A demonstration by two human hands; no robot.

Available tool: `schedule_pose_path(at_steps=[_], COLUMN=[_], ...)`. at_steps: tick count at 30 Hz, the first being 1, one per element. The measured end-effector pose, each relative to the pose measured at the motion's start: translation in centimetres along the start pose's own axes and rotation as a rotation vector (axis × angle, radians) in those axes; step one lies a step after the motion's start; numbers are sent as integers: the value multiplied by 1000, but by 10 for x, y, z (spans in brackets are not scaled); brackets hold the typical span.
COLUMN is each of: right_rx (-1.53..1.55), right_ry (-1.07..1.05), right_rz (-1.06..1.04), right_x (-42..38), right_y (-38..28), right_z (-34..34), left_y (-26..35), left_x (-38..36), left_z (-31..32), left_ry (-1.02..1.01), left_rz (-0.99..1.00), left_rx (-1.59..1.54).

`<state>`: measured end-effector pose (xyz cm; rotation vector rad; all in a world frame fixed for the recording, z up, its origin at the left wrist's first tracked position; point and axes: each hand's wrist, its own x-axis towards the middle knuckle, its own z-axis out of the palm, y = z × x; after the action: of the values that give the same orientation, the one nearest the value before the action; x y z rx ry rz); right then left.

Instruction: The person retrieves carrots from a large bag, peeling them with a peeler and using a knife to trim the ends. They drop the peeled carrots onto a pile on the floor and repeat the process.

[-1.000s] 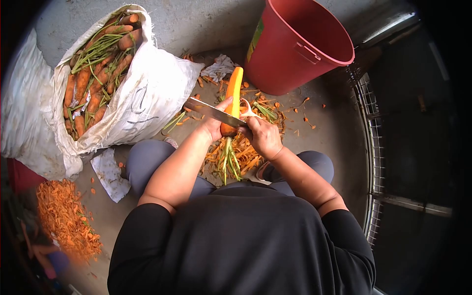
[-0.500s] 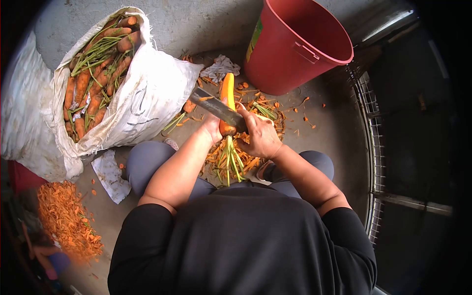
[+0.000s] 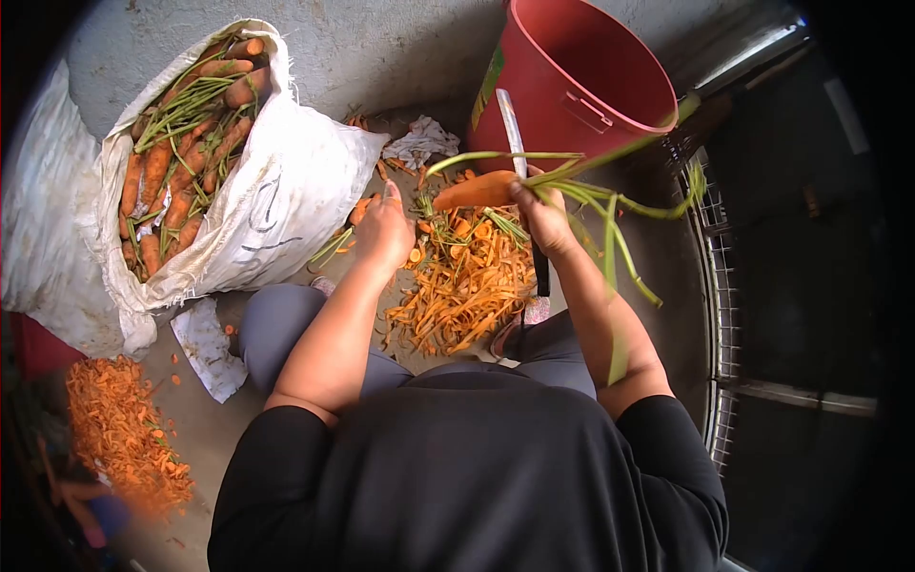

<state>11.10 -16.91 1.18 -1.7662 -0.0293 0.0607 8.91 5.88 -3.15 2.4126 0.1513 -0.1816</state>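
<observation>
My right hand [image 3: 547,221] is closed around both a knife [image 3: 511,129] and the top end of an orange carrot [image 3: 477,191]. The blade points up and the dark handle hangs below the hand. Long green stems [image 3: 610,200] trail from the carrot to the right, partly blurred. To the left, my left hand [image 3: 385,231] is apart from the carrot, loosely open, with one digit pointing up and nothing visible in it; its other fingers are partly hidden. Orange peelings [image 3: 467,286] lie on the floor below and between the hands.
A white sack [image 3: 305,181] full of unpeeled carrots [image 3: 181,176] leans at the left. A red bucket [image 3: 581,105] stands at the upper right. Another heap of peelings [image 3: 129,429] lies at the lower left. A metal grate [image 3: 729,334] runs along the right side.
The bright peeled carrot has left my left hand, which moved left. My right hand moved right and up, its knife now upright, and it holds a duller carrot with stems.
</observation>
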Motion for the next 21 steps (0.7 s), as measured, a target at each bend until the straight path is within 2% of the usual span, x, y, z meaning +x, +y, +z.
schedule_pose_path(at_steps=[1,2,6,9,10,11,13,16,17,19,20,21], right_rx=[116,174,248,334,350,386,459,595,633,543,485,428], right_ry=[-13,-43,-78,-145,-173,-211,-287,-331,-341,-323,-306,-289], right_rz=[87,229,383,467,498,525,579,674,691,619,586,554], right_x=[2,1,-13,-31,-35,-38,-45,-50,-51,-52,-52,-52], right_y=[10,19,39,36,39,38,35,35,35,37,42,45], right_z=[-9,-18,-30,-27,-26,-24,-20,-15,-12,-9,-8,-7], left_y=[-1,-3,3,15,20,24,23,-4,-9,12,7,9], left_x=[-3,-5,-1,0,4,0,3,14,13,1,3,1], left_z=[-4,-10,-13,-20,-25,-29,-34,-10,-3,7,14,8], left_ry=[140,180,425,328,396,151,41,-325,-499,-369,-304,-387], left_rz=[18,107,261,155,239,15,-196,-279,-223,-206,-117,-9], left_rx=[126,68,-17,-681,-835,-1375,-1520,-1223,-1128,-787,-645,-692])
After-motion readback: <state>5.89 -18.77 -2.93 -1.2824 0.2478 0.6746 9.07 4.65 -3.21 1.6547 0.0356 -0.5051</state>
